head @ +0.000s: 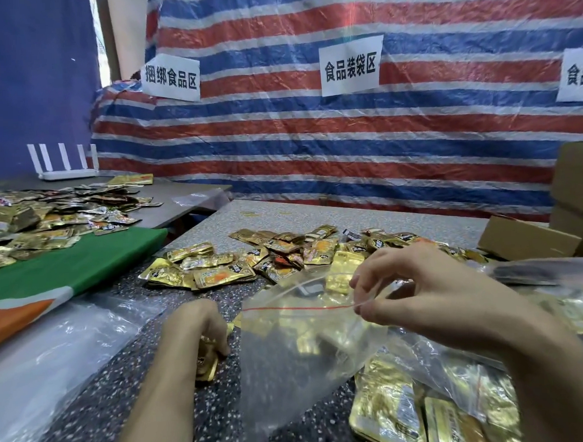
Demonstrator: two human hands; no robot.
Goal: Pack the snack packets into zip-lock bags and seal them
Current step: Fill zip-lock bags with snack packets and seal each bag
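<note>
A clear zip-lock bag (288,346) with a red seal line hangs in front of me over the speckled table (399,217). My right hand (428,292) pinches its top edge at the right end of the red line. My left hand (201,329) is lower left, fingers closed on a stack of gold snack packets (207,366) resting on the table beside the bag's mouth. A loose pile of gold snack packets (284,254) lies further back on the table. Filled bags of gold packets (422,411) lie at the lower right.
Cardboard boxes (528,239) stand at the right edge. A second table on the left holds more packets (52,216) and a white router (65,162). A green and orange cloth (63,268) and clear plastic sheeting (57,354) lie at the left. A striped tarp (313,137) with paper signs hangs behind.
</note>
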